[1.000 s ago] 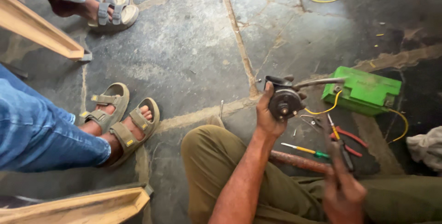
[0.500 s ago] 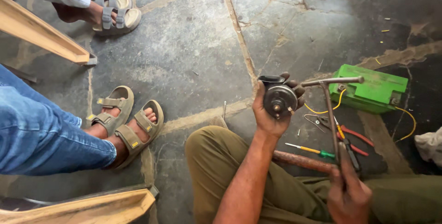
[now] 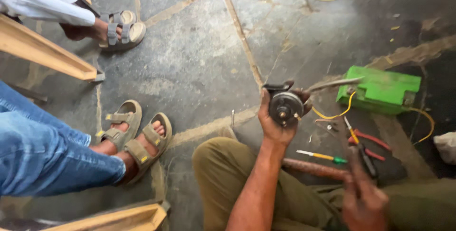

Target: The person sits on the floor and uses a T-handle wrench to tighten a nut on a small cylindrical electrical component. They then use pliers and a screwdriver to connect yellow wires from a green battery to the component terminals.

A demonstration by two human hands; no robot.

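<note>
Stone floor [image 3: 199,69]; left hand [image 3: 278,126] gripping round metal motor part [image 3: 285,108]; right hand [image 3: 363,198] clasping dark-handled tool [image 3: 354,143].

Seated person holding a round metal part over a stone floor.

The left hand [image 3: 275,126] is gripping a dark round motor [image 3: 285,108], face up. The right hand [image 3: 363,198], blurred, is holding a thin tool [image 3: 354,141] upright near red pliers [image 3: 373,143] and a screwdriver [image 3: 320,155]. A green box [image 3: 380,91] with yellow wire [image 3: 335,114] is lying just beyond. Another person's sandalled feet [image 3: 133,138] are resting to the left.
</note>
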